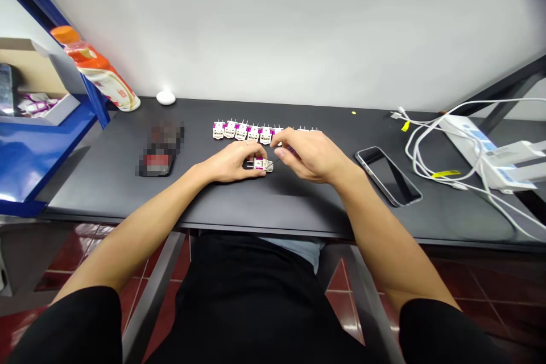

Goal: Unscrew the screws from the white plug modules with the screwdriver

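Note:
My left hand [235,161] rests on the black tabletop, thumb and fingers closed round a small white-and-purple pronged module [260,164]. Metal pins stick out of its left side, toward my palm. Close on the right, my right hand [313,154] pinches a thin metal rod [276,161] whose tip reaches the module's right end. My fingers hide the rest of the rod. Behind both hands runs a row of several similar white-and-purple modules [242,131], pins toward the wall. My right hand covers part of this row.
A smartphone [388,175] lies right of my right hand. Beyond it are coiled white cables [420,151] and a white power strip [478,151]. At left stand a blurred dark object [160,151], a white oval case [166,97], an orange bottle [100,71] and an open box [55,108].

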`<state>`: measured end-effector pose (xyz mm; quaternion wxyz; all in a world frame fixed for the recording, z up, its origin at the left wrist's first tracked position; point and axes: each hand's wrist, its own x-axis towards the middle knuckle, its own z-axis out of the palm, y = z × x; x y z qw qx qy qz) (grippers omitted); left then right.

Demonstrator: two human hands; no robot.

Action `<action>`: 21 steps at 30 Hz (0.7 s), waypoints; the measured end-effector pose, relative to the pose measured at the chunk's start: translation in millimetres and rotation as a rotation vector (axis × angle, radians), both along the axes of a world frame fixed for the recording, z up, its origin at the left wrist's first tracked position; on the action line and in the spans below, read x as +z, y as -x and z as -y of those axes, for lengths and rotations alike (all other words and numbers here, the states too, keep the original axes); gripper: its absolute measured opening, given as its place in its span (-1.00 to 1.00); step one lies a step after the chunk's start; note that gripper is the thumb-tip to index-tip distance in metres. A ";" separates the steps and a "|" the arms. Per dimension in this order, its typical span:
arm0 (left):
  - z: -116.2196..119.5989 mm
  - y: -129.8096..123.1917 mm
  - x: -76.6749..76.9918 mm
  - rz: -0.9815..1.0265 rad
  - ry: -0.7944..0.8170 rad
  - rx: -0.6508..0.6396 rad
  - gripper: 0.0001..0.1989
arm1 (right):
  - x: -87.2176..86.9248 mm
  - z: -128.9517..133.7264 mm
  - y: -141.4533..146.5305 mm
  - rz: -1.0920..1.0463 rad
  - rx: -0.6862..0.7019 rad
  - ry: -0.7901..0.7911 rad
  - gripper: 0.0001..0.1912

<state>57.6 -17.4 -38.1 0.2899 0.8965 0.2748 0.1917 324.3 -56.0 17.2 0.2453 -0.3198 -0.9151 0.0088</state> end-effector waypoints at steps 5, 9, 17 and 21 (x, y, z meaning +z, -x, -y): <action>0.8 0.4 1.1 0.003 0.005 0.003 -0.66 | -1.5 -0.3 -0.8 -0.014 0.013 -0.008 -0.71; 1.5 0.0 1.9 -0.001 0.024 0.004 -0.66 | 0.5 0.6 -2.2 0.002 0.063 0.002 -0.66; 1.0 -0.1 1.0 0.008 0.007 0.006 -0.65 | 0.0 0.5 -0.7 0.010 -0.018 -0.004 -0.74; 1.5 -0.1 2.0 0.006 0.025 0.001 -0.67 | 1.3 1.6 -0.8 -0.009 0.050 -0.026 -0.65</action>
